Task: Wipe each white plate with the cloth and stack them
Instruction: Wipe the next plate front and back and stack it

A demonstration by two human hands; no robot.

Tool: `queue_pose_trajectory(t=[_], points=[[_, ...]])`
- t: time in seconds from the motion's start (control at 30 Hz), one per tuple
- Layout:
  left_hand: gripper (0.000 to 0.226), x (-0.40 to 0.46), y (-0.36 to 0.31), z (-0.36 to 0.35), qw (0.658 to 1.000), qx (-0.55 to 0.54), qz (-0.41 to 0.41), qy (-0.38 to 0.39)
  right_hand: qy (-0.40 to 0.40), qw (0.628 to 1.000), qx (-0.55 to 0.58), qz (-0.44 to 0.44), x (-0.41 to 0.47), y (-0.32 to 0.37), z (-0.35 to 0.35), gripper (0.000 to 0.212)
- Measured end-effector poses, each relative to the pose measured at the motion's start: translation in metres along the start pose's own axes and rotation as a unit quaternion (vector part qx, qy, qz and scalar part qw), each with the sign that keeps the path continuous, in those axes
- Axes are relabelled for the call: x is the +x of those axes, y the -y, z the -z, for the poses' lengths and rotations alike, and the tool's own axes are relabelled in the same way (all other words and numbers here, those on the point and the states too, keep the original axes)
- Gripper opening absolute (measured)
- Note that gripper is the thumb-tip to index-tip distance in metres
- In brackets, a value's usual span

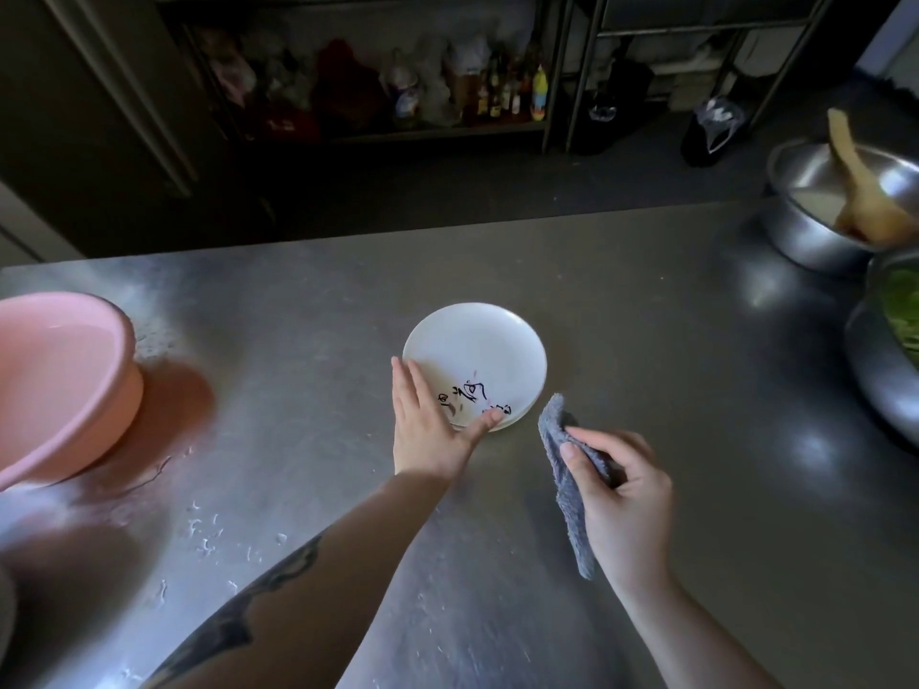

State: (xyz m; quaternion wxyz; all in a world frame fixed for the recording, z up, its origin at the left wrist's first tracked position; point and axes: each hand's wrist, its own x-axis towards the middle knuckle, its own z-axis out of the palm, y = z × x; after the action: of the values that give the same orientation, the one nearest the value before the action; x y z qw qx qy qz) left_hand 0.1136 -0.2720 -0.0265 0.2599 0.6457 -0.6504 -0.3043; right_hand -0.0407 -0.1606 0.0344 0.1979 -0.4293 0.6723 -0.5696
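Steel counter (621, 310): pink basin (59, 380) far L, 2 metal bowls (815, 211) far R, white plates (475, 363) stacked at ctr (count unclear), L hand (427, 430) fingers straight on near rim, R hand (621, 499) pinching 1 grey cloth (567, 469) beside stack.

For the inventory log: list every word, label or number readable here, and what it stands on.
None can be read.
White plate: black brush-like marks near its front rim, not legible.
Bottles on the back shelf: labels too small and dark.
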Motion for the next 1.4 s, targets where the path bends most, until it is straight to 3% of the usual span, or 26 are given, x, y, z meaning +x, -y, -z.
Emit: queue_pose_trajectory(t=[0.2,0.37,0.47,0.57,0.73,0.9,1.07,1.23,1.4], points=[[0.123,-0.002,-0.010,0.016,0.999,0.032,0.014,0.031,0.016,1.000,-0.008,0.006,0.000,0.008,-0.003,0.019],[0.078,-0.056,0.006,0.070,0.997,0.064,-0.044,0.001,0.090,0.996,-0.012,0.016,-0.006,0.033,-0.003,0.018],[0.051,-0.112,0.028,0.109,0.998,0.063,0.003,0.003,0.147,0.988,-0.021,0.041,-0.023,0.047,-0.009,0.016],[0.037,-0.170,0.052,0.150,0.994,0.067,0.058,-0.057,0.219,0.971,-0.046,0.085,-0.049,0.061,-0.027,0.018],[0.031,-0.246,0.084,0.209,0.967,0.093,0.140,-0.191,0.312,0.932,-0.038,0.183,-0.100,0.090,-0.077,0.017],[0.028,-0.300,0.117,0.264,0.934,0.099,0.187,-0.289,0.380,0.903,0.001,0.200,-0.160,0.124,-0.120,0.018],[0.021,-0.312,0.162,0.318,0.897,0.077,0.237,-0.365,0.391,0.890,0.002,0.235,-0.199,0.151,-0.168,0.023],[0.013,-0.292,0.207,0.380,0.888,0.082,0.245,-0.381,0.362,0.905,0.013,0.224,-0.232,0.176,-0.219,0.030],[0.022,-0.253,0.249,0.427,0.908,0.111,0.256,-0.314,0.327,0.921,0.005,0.212,-0.255,0.201,-0.266,0.031]])
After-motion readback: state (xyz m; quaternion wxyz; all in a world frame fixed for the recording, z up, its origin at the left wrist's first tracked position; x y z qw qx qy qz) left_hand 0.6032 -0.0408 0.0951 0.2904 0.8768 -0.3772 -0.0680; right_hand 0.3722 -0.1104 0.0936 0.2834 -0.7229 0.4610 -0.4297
